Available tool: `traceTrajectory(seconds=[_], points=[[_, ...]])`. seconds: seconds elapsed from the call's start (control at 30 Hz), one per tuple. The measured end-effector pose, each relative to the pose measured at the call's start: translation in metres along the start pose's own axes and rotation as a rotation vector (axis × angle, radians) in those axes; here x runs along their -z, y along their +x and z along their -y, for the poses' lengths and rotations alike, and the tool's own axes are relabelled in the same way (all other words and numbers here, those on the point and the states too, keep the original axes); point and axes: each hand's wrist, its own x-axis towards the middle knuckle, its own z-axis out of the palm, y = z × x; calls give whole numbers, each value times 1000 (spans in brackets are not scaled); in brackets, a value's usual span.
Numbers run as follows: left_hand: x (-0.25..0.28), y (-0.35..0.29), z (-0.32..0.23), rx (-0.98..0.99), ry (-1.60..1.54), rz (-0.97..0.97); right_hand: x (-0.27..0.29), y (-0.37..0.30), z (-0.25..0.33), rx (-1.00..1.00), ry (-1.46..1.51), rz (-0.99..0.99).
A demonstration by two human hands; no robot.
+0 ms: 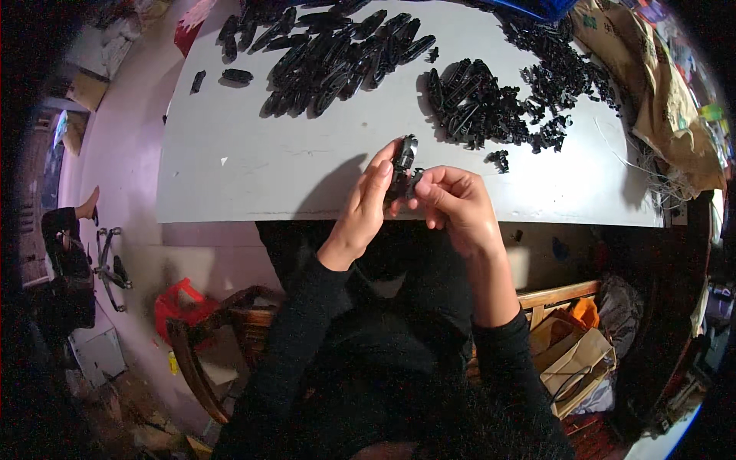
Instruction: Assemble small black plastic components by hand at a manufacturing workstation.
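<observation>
My left hand (365, 205) holds an elongated black plastic part (402, 159) upright over the near edge of the grey table (230, 153). My right hand (452, 201) pinches a small black piece against the lower end of that part; the piece itself is mostly hidden by my fingers. Both hands touch the same assembly. A heap of long black plastic shells (330, 54) lies at the back middle of the table. A second heap of small black parts (498, 100) lies to the right of my hands.
Crumpled brown paper and a sack (659, 92) cover the table's right end. A wooden chair (207, 337) and a red object (180, 303) stand on the floor to my left. Cardboard boxes (575, 353) sit lower right. Another person's foot (86, 205) shows far left.
</observation>
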Motion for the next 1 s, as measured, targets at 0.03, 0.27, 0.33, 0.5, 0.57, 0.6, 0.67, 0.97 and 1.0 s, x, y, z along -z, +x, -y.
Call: traceTrajectory(seconds=[0.03,0.27,0.33,0.5,0.57,0.6,0.67,0.97,1.0], points=[[-2,-1,0,-28,-15,-25,-2,-1,0,-8,-9,-6],[-1,-6,-5,-18,95,39,-5,-4,-2,22,-37,-61],[-4,-5,1,-165,218,78,-8,-5,0,73,-22,-79],[-3,-12,1,-152,262,193,-11,-1,-4,188,-85,-153],[-9,-16,-3,-86,135,192,-5,-2,-4,126,-68,-127],[-8,-18,-6,-5,178,213,0,-3,-7,115,-101,-96],[-9,-22,-7,53,168,237,1,-5,-10,96,-62,-44],[64,66,-16,-646,1297,-477,16,-16,1,65,-541,-71],[69,74,-17,-709,1468,-579,23,-7,2,162,-587,-203]])
